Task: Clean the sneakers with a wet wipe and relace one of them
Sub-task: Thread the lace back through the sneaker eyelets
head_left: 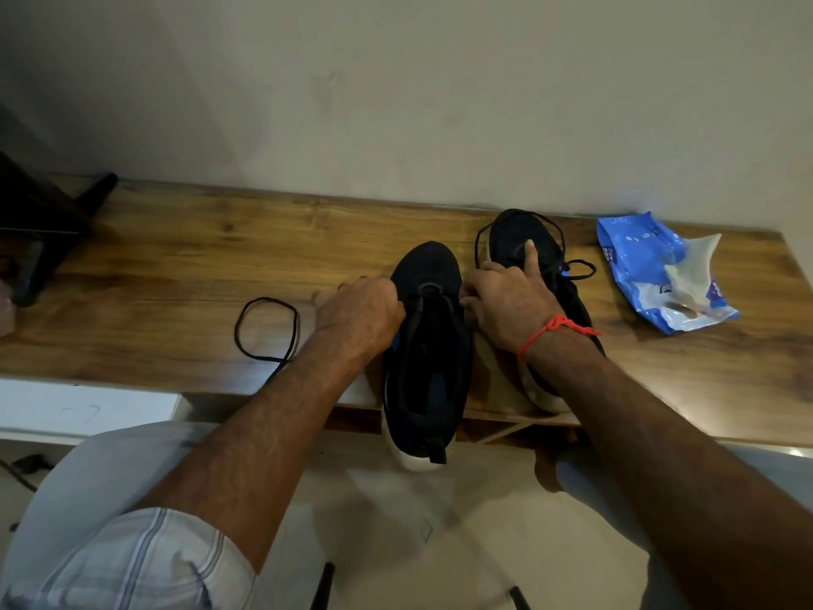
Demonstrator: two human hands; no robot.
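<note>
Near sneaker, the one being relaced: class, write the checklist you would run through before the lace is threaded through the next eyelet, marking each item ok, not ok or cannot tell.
1. Near sneaker stands upright on the wooden table: ok, though its heel overhangs the front edge.
2. Both hands at its eyelets: ok. Left hand and right hand sit at either side of the throat.
3. Grip on the lace ends: cannot tell, the fingertips are hidden.
4. Slack in the lace: ok. A loose loop of lace lies on the table to the left.
5. Far sneaker out of the way: not ok. It touches the right hand's side, and its own laces trail loose.
6. Wipes packet within reach: ok.
</note>
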